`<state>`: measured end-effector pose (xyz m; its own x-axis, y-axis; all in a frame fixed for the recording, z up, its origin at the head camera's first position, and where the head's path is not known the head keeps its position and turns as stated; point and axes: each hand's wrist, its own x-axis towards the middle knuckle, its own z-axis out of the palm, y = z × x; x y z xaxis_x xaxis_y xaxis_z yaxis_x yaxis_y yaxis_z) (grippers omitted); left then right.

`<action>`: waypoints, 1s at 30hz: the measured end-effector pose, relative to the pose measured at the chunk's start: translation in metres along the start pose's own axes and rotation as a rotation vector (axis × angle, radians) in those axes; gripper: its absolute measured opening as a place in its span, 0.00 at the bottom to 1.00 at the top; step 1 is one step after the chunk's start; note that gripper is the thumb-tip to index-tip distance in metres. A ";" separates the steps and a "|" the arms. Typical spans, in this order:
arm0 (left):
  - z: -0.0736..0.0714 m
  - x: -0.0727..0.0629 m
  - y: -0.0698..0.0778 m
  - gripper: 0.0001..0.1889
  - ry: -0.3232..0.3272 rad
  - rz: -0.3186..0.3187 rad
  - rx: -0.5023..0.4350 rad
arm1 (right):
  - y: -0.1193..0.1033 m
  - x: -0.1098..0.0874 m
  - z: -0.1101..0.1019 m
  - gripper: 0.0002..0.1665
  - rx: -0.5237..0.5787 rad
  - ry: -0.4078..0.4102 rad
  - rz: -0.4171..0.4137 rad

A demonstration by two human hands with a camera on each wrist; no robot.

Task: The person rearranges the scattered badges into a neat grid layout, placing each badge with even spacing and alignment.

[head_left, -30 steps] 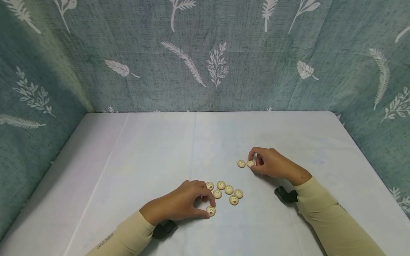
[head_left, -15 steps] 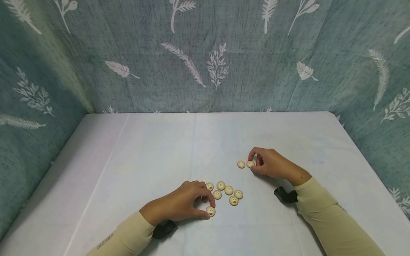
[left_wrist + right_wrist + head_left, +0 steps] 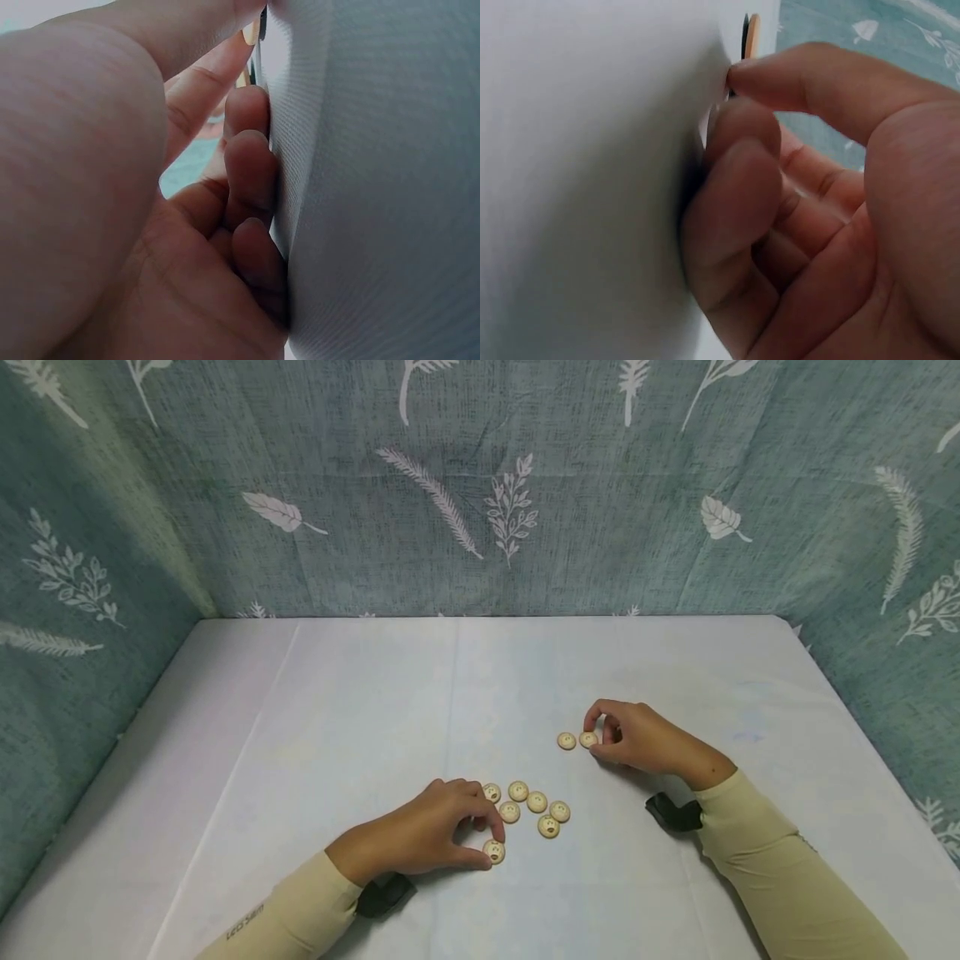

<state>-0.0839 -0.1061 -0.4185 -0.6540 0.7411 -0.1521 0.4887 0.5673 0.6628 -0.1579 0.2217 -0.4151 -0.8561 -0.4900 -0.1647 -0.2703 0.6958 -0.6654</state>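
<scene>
Near the front of the white table my left hand pinches a round wooden disc with a small printed face, thumb and forefinger at its edges. The disc lies at table level. Farther right and back, my right hand pinches another such face disc between thumb and forefinger. A second pale disc lies just left of that one. In the left wrist view, the other fingers curl against the cloth. The right wrist view shows curled fingers and a disc edge beyond the thumb.
Several more face discs lie in a loose cluster between the hands; the left hand partly covers one disc. White cloth covers the table. A green leaf-patterned curtain stands along the back and both sides.
</scene>
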 end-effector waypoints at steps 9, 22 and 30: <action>0.001 0.000 -0.001 0.13 -0.005 0.005 -0.008 | 0.000 0.000 -0.001 0.13 0.070 -0.030 0.008; 0.004 0.001 0.000 0.12 -0.020 -0.006 0.021 | -0.015 -0.011 0.001 0.14 0.079 -0.032 -0.114; 0.000 -0.002 0.000 0.12 -0.007 -0.009 0.033 | -0.030 -0.022 0.015 0.12 0.018 -0.077 -0.197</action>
<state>-0.0830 -0.1074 -0.4179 -0.6542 0.7385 -0.1631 0.5018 0.5852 0.6370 -0.1242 0.2038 -0.4030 -0.7509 -0.6550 -0.0849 -0.4208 0.5735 -0.7028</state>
